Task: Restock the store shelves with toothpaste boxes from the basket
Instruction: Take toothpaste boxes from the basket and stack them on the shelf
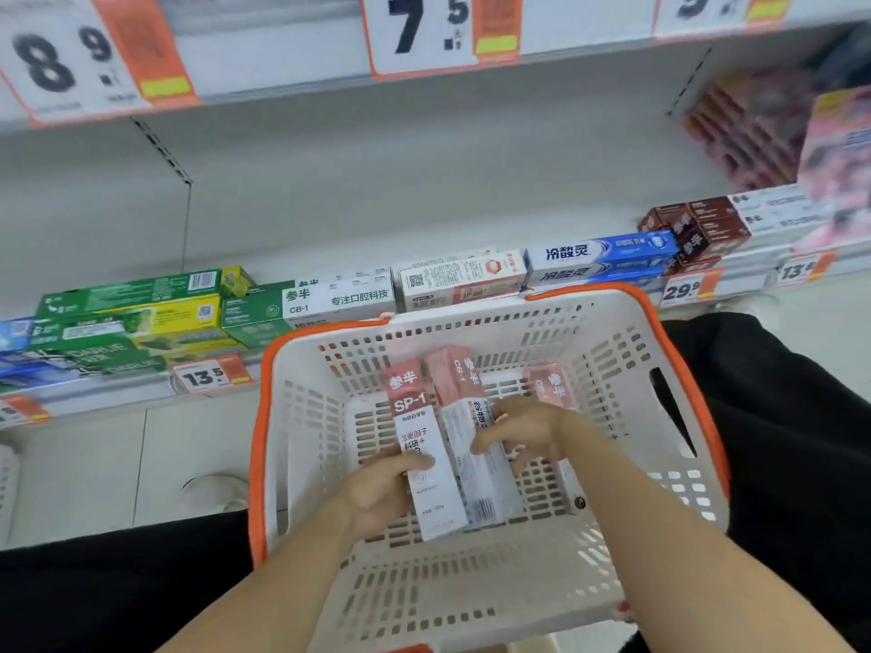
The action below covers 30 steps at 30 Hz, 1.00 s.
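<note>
A white plastic basket point(301, 417) with an orange rim sits in front of me, between my knees. Three pink-and-white toothpaste boxes lie in it. My left hand point(382, 487) grips the SP-1 box point(426, 464) at its lower half. My right hand point(523, 431) lies over the middle CB-1 box point(471, 417), fingers curled on it, and partly covers the third box point(549, 386) at the right. The low shelf point(330, 219) behind the basket has boxes only along its front edge.
Green and yellow toothpaste boxes point(136, 318) lie at the shelf's left, white boxes point(339, 296) in the middle, blue boxes point(598, 261) and dark red boxes point(697, 228) at the right. Price tags point(212, 377) hang along the shelf edges. My dark-trousered legs flank the basket.
</note>
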Each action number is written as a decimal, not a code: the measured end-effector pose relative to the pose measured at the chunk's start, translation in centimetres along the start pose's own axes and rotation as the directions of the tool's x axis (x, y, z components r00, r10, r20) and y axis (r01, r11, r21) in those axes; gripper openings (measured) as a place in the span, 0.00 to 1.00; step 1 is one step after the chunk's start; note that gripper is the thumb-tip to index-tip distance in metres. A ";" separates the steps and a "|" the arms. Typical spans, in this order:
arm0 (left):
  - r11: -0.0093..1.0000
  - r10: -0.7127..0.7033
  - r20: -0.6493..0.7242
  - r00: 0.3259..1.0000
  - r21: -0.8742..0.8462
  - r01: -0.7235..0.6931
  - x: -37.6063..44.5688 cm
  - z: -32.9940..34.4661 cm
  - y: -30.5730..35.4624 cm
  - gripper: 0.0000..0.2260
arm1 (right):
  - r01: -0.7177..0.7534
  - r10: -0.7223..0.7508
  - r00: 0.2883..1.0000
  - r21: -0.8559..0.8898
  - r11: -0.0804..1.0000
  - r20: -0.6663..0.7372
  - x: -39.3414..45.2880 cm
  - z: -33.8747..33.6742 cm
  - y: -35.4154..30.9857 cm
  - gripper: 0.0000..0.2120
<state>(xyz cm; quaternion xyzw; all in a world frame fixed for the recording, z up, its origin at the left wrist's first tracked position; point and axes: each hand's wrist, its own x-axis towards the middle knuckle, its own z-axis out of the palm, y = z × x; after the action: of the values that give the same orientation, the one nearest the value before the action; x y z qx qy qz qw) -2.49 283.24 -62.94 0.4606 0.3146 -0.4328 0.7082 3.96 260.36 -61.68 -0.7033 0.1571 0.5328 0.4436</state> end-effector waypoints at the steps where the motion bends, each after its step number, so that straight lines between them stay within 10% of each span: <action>1: 1.000 -0.004 0.037 0.999 -0.002 0.004 -0.3 0.7 0.3 0.21 | 0.010 -0.010 1.000 0.015 1.000 0.026 -0.5 -0.2 -0.2 0.25; 22: 0.950 0.257 0.082 0.963 0.159 -0.268 -13.3 5.6 9.7 0.26 | 0.472 -0.427 0.869 -0.164 0.866 0.249 -13.1 -0.5 -10.1 0.19; 30: 0.848 0.445 0.072 0.893 0.286 -0.446 -20.3 5.2 15.0 0.32 | 0.610 -0.610 0.792 -0.101 0.786 0.042 -18.6 1.3 -12.8 0.22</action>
<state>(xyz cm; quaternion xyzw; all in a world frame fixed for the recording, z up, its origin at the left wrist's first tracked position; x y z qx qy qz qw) 2.66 288.03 -38.14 0.6205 0.1302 -0.2995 0.7130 4.87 263.80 -39.33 -0.7376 -0.1094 0.3713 0.5532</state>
